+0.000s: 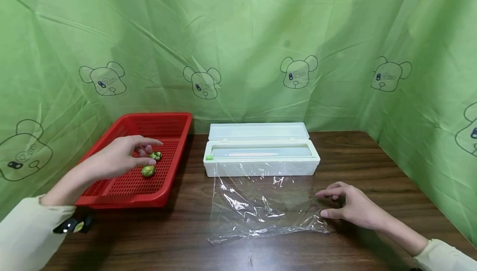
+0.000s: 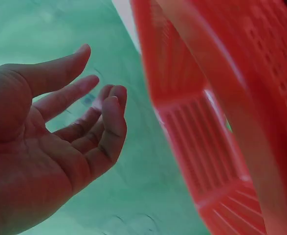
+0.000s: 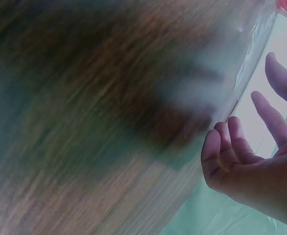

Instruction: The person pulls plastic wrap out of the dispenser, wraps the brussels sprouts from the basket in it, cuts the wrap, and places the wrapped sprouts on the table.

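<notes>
Above the red plastic basket (image 1: 175, 171) hovers the left hand (image 1: 118, 158), thumb and fingers spread apart and holding nothing. Close to its fingertips lie two small green Brussels sprouts (image 1: 148, 171) on the basket floor; the hand may hide more. The left wrist view also shows that empty hand (image 2: 60, 127) beside the basket's slotted wall. A sheet of clear cling film (image 1: 257, 211) stretches over the table from a white dispenser box (image 1: 261, 168). By the film's right edge is the right hand (image 1: 352, 206), fingers loosely bent and nothing visible in its grasp.
The dispenser's lid (image 1: 257, 131) stands raised at the back, with a small green slider (image 1: 209, 157) at the box's left end. Brown wood-grain table (image 1: 179, 238) lies under everything. A green curtain (image 1: 246, 47) encloses the back and sides.
</notes>
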A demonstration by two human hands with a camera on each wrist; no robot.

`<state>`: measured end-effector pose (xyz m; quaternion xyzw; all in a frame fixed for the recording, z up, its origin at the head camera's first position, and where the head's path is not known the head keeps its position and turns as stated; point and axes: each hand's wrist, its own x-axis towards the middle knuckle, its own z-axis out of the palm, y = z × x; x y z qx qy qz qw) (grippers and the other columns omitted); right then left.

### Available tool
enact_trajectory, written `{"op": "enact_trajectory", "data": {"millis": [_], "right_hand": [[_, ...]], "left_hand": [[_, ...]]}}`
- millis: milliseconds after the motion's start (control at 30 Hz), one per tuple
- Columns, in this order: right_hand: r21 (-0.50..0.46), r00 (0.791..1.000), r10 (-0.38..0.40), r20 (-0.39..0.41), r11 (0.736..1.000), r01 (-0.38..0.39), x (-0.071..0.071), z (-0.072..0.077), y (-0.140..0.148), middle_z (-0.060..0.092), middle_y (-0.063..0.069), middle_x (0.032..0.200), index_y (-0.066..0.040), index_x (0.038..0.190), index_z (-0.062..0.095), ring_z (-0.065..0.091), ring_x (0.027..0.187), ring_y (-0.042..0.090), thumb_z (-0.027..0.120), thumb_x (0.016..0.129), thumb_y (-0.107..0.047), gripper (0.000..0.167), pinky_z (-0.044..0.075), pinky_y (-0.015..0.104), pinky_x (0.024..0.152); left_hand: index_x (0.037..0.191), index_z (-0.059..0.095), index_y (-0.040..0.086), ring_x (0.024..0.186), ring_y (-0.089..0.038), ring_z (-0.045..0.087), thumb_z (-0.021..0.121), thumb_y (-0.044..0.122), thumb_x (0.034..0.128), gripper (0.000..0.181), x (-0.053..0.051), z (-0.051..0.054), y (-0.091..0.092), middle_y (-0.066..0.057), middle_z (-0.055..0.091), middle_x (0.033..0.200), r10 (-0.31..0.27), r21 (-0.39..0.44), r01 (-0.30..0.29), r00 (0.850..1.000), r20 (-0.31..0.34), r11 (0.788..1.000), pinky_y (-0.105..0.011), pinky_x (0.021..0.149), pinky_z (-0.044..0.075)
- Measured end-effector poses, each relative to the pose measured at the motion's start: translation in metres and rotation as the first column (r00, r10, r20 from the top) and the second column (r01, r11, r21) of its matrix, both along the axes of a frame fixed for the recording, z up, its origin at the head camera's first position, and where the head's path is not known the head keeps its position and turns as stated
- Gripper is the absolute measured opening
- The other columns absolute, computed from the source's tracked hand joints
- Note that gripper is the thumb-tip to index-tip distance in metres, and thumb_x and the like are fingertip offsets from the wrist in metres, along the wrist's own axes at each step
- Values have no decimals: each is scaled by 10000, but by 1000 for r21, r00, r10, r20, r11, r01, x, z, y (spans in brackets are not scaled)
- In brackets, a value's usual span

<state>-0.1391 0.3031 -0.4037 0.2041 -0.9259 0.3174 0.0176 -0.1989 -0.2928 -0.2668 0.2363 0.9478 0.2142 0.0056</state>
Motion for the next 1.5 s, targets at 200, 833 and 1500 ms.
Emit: {"op": "enact_trajectory", "data": {"millis": [200,833,1500], "right_hand": [[6,1000,-14,14,1000,14,1,2,-1,641,0,1096,-138,1192,798,551,914,137,936,800,-329,457,482,307,758],[44,1000,13,2,999,-13,-2,1,-2,641,-3,1132,-163,1199,796,626,1006,204,939,791,-352,472,518,355,806],[52,998,0,58,999,-3,-1,0,-6,602,32,1159,-175,1234,790,556,915,149,937,773,-383,527,492,326,760]], "left_hand": [[1395,638,0,747,-146,512,791,112,954,480,-42,-9,-27,-28,571,907,-4,18,2,996,88,1000,-283,647,436],[1418,616,-50,1183,-379,606,793,56,937,523,-114,-38,-69,-237,647,1309,-79,155,44,971,224,987,-288,841,564],[1400,608,-90,1306,-516,529,738,49,978,462,-145,-82,-84,-344,589,1382,-118,83,93,914,389,992,-296,807,566]]}}
